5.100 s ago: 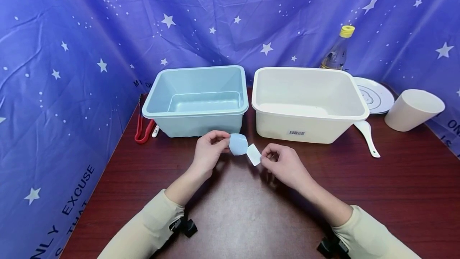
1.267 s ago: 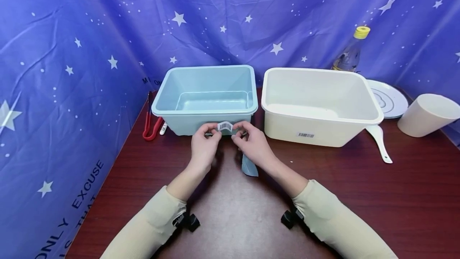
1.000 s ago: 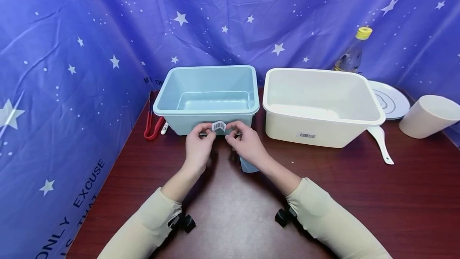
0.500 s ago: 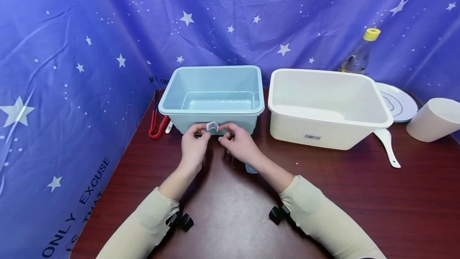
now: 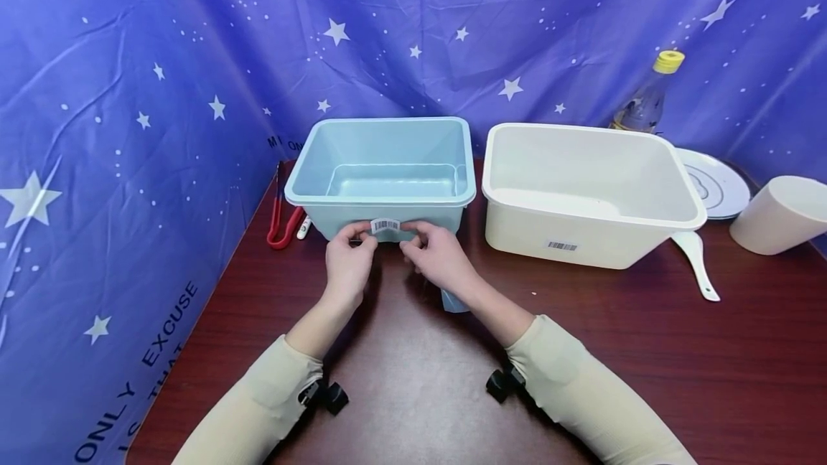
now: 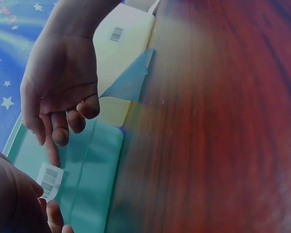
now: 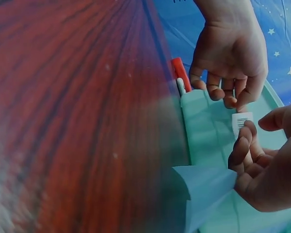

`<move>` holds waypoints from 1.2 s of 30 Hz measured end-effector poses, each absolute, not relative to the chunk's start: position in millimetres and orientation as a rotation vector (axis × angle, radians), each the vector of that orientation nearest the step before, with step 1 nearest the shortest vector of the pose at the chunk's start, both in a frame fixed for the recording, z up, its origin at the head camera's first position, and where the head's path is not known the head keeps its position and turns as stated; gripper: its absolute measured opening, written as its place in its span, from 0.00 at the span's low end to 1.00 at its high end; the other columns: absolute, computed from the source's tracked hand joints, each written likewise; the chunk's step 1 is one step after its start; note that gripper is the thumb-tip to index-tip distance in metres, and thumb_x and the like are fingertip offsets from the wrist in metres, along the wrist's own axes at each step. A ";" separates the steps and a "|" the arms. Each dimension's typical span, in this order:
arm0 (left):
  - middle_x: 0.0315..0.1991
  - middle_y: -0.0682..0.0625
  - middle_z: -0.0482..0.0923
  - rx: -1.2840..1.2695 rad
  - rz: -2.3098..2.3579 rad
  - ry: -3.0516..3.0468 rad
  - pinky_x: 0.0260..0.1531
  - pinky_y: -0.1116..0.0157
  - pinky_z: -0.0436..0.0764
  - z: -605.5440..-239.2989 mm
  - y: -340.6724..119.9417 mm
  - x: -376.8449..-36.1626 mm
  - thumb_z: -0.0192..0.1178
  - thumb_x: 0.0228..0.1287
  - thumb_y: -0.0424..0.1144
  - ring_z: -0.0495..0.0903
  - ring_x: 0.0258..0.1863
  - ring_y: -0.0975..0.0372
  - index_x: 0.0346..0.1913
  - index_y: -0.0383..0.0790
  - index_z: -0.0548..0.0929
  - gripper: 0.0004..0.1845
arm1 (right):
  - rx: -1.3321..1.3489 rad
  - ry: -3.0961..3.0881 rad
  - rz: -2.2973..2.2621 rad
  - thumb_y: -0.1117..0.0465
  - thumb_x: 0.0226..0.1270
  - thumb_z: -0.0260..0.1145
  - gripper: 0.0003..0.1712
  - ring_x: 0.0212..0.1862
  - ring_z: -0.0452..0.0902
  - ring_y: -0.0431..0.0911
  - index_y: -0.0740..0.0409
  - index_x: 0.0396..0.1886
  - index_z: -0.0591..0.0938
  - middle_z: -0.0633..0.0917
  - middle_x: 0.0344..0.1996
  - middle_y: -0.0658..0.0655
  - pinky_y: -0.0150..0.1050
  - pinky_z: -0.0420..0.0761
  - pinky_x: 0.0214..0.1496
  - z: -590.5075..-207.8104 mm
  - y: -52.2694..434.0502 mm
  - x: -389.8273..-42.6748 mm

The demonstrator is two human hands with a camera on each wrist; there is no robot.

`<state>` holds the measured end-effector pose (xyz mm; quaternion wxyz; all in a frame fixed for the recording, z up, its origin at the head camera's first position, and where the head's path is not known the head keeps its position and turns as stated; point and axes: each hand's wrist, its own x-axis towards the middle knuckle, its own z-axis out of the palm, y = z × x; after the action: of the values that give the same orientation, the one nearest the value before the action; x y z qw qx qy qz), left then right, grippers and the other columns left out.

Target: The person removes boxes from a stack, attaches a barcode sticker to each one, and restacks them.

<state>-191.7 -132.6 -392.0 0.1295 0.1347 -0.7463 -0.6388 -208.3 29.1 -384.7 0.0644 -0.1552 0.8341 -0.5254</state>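
Observation:
A small white barcode sticker [image 5: 385, 226] lies nearly flat across the front wall of the light blue bin [image 5: 316, 217], slightly bowed. My left hand [image 5: 349, 260] holds its left end at the fingertips, thumb and index finger close together. The right hand [image 5: 444, 258] reaches its index fingertip to the sticker's other end, while the rest of its fingers curl in. Out from under that hand hangs a thin bluish sheet [image 7: 203, 191], its near edge at the curled fingers; in the left wrist view this sheet [image 6: 131, 80] stands out as a pointed flap.
A white bin [image 5: 517, 235] with its own barcode stands to the right. Beyond it are a white spoon [image 5: 696, 264], a plate [image 5: 717, 181], a tilted cup [image 5: 772, 214] and a yellow-capped bottle [image 5: 639, 102]. Red-handled tongs [image 5: 281, 228] and a white pen [image 5: 304, 227] lie at left.
Five seconds ago the hands held the bluish sheet and the white sticker apart. Since then both hands have moved to the blue bin's front, and the curved sticker has straightened out.

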 end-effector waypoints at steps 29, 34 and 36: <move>0.38 0.50 0.82 0.057 -0.815 -2.568 0.38 0.47 0.69 -387.0 -142.5 -185.8 0.60 0.60 0.39 0.82 0.35 0.55 0.47 0.45 0.88 0.14 | -0.467 2.443 -1.460 0.59 0.75 0.63 0.26 0.24 0.82 0.57 0.51 0.70 0.74 0.85 0.31 0.62 0.42 0.80 0.27 -385.9 30.7 -208.6; 0.32 0.49 0.81 0.044 -0.609 -2.593 0.33 0.46 0.72 -382.2 -145.9 -185.2 0.62 0.62 0.40 0.82 0.32 0.53 0.43 0.41 0.88 0.10 | -0.459 2.444 -1.450 0.59 0.75 0.62 0.26 0.26 0.82 0.57 0.53 0.70 0.74 0.86 0.32 0.62 0.42 0.80 0.27 -384.7 30.9 -208.4; 0.31 0.49 0.80 0.032 -0.603 -2.602 0.33 0.46 0.71 -381.9 -146.8 -185.5 0.62 0.62 0.39 0.81 0.31 0.53 0.39 0.41 0.87 0.08 | -0.454 2.447 -1.445 0.59 0.75 0.62 0.26 0.26 0.82 0.57 0.53 0.70 0.74 0.86 0.32 0.62 0.41 0.80 0.27 -384.6 30.8 -208.4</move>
<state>-185.5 -146.8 -381.9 0.2331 0.0117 -0.9473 -0.2193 -208.4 30.8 -384.6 0.1315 -0.1564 0.8428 -0.4979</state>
